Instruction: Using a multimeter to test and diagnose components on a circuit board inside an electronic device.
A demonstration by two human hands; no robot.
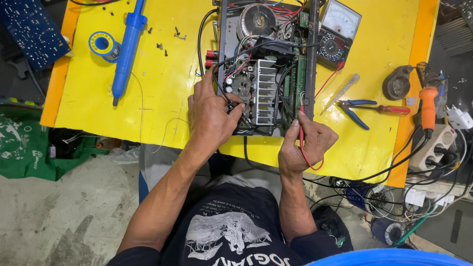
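Both hands are down on the open black metal chassis of circuit boards [266,74], which sits on the yellow table top [162,74] right in front of the person. The left hand [213,114] is curled narrow, fingertips pinching the black test probe [230,104] against the green board at the chassis's near left corner, and one black lead runs up from it across the boards. The right hand [304,143] is closed around the red test probe [301,129], tip pressed to the near right edge of the chassis, its red lead looping under the palm. Between the two hands stands one ribbed silver heat sink [266,92]; just beyond it, one round wound transformer [257,19]. Past the right hand, touching the chassis's far right side, lies one black analogue meter with a white dial face [336,33]. Out to the right of the right hand: one clear-handled tester screwdriver [342,91], one pair of blue-handled pliers [355,109], and one red-handled screwdriver [390,109] lying across the pliers. Further right still, one orange-handled soldering iron [428,106] stands at the table's edge, near one white power strip [433,145]. Well off to the left of the left hand, one long blue desoldering pump [127,49] lies beside one blue spool of solder wire [103,44], with a few small dark screws [162,47] scattered between them and the chassis; I can't count those for certain. One green cloth bag [29,148] lies on the floor, below left.
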